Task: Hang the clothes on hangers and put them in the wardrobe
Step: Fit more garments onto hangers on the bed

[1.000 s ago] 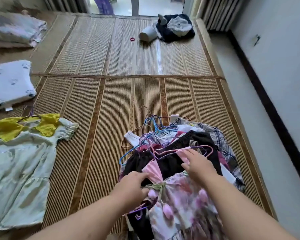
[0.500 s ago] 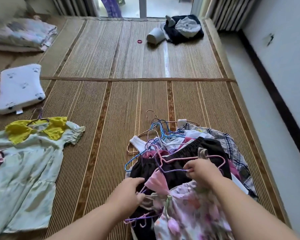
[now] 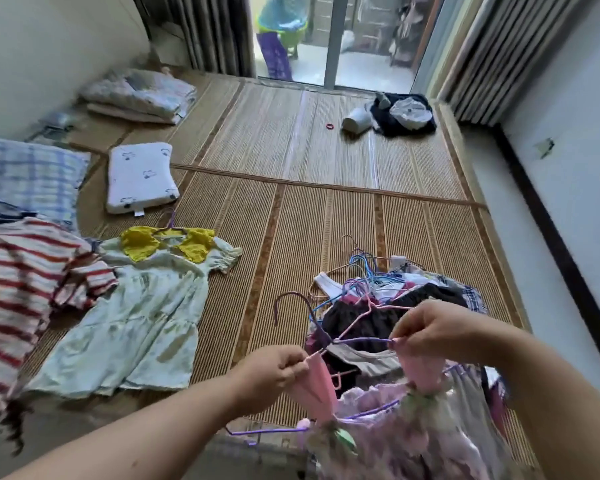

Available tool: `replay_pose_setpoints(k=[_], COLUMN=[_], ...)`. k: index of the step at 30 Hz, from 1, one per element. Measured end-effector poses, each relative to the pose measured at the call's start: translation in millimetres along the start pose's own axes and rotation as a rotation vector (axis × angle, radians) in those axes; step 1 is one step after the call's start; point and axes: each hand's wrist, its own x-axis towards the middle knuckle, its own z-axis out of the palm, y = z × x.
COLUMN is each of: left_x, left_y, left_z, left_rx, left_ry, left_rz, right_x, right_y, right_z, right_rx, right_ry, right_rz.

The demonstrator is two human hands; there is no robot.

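Note:
A pink floral dress (image 3: 413,431) with two pink straps hangs lifted over the mat on a purple wire hanger (image 3: 326,332). My left hand (image 3: 271,372) pinches the left strap at the hanger's end. My right hand (image 3: 426,332) pinches the right strap and the hanger's other end. Behind them lies a heap of clothes (image 3: 388,306) tangled with several thin blue, pink and purple hangers. A pale green dress with a yellow collar (image 3: 136,306) lies flat at the left with a hanger in its neck. No wardrobe is in view.
A red-and-white striped garment (image 3: 18,292) lies at the far left beside a checked pillow (image 3: 28,171) and a white pillow (image 3: 141,176). Folded bedding (image 3: 139,95) sits at the back left. A white cup (image 3: 355,119) and dark clothes (image 3: 404,116) lie near the glass door.
Both hands have lifted the pink dress off the heap and spread its straps onto the purple hanger. The camera tilted up and left, bringing the striped garment, pillows and door into view.

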Motion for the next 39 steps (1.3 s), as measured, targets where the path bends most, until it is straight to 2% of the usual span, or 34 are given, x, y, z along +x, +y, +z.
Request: replay_pose_setpoints(k=[5,10,15,18,23,27,32,35,39], left_x=[-107,-196,-253,-259,-224,-161,-51,14,83], left_y=[-53,-95,-119,-127,-139,-163,-203,-230,-274], left_z=[-62,-146,-227,-266,-326,-368,-408,-424,-429], left_rx=[0.033,0.192,0.377,0.426,0.532,0.557,0.585,0.585,0.588], left_ry=[0.18,0.404,0.609,0.671,0.776,0.736,0.656,0.607,0.512], left_rz=[-0.034,-0.099,-0.143,-0.174,-0.23,-0.259,-0.305,-0.358,-0.448], right_x=[-11,-1,26,54,117,192,314,383,467], right_y=[-105,-205,-280,-309,-342,-351,-338,-323,-298], right_z=[51,108,151,166,165,151,128,119,122], right_rx=[0.034,0.075,0.182,0.239,0.293,0.265,0.165,0.096,-0.012], right_ry=[0.014,0.075,0.097,0.185,0.318,0.376,0.433,0.412,0.3], right_rz=[-0.127,-0.28,-0.409,-0.444,-0.476,-0.443,-0.313,-0.222,-0.108])
